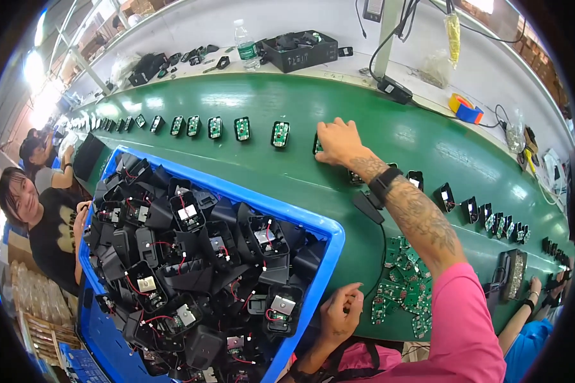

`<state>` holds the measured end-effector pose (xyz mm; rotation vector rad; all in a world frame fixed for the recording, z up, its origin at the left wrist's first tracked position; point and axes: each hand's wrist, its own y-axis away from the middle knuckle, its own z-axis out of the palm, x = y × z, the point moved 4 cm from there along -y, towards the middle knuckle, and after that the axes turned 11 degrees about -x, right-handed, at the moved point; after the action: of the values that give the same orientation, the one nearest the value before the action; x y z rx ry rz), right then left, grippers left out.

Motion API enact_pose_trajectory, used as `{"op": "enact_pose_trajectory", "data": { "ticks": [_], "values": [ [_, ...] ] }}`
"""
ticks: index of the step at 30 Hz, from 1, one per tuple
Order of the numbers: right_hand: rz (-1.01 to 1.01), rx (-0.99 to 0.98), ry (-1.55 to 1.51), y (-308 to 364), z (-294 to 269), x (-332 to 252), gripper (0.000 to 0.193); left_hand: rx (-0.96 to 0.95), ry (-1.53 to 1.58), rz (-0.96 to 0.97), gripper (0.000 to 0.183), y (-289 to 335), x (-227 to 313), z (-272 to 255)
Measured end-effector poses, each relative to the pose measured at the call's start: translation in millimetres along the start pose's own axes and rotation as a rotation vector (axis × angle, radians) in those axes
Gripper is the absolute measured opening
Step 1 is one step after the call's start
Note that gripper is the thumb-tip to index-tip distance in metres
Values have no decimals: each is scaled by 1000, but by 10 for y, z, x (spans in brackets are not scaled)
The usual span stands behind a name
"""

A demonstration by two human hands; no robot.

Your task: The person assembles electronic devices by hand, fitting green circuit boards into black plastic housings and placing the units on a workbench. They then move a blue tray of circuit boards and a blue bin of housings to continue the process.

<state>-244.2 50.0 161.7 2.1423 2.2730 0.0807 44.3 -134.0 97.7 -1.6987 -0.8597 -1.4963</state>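
Note:
My right hand (340, 142) reaches forward over the green belt, its fingers bent down around a small black housing with a circuit board (317, 146). The hand covers most of that housing. Near the belt's front edge my left hand (341, 313) is held low with its fingers curled in. Whatever it may hold is hidden. A pile of loose green circuit boards (402, 284) lies to the right of my left hand. To its left stands a blue crate (333, 246) heaped with black housings (278, 306) that have red wires and metal blocks inside.
A row of black housings with green boards (280, 134) runs left along the belt (236, 96). More housings (445, 197) line the right side. A bottle (246, 48), a black bin (299, 52) and tape rolls (466, 110) sit on the back ledge. Co-workers (57, 223) sit on both sides.

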Motion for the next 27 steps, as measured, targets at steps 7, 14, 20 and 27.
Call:
{"op": "enact_pose_trajectory", "data": {
  "ticks": [7,14,20,27],
  "values": [
    [-12,-222,-134,262,-385,25,58,92,108,-24,19,112,38,-85],
    [-114,-205,-146,935,-61,182,56,9,69,-10,19,124,-43,-1],
    [-488,-301,-475,2077,-667,-365,71,15,392,-39,57,188,199,-59],
    [-660,-65,-543,3032,-741,-648,75,-91,664,-1,94,85,349,-18]
  ]
}}
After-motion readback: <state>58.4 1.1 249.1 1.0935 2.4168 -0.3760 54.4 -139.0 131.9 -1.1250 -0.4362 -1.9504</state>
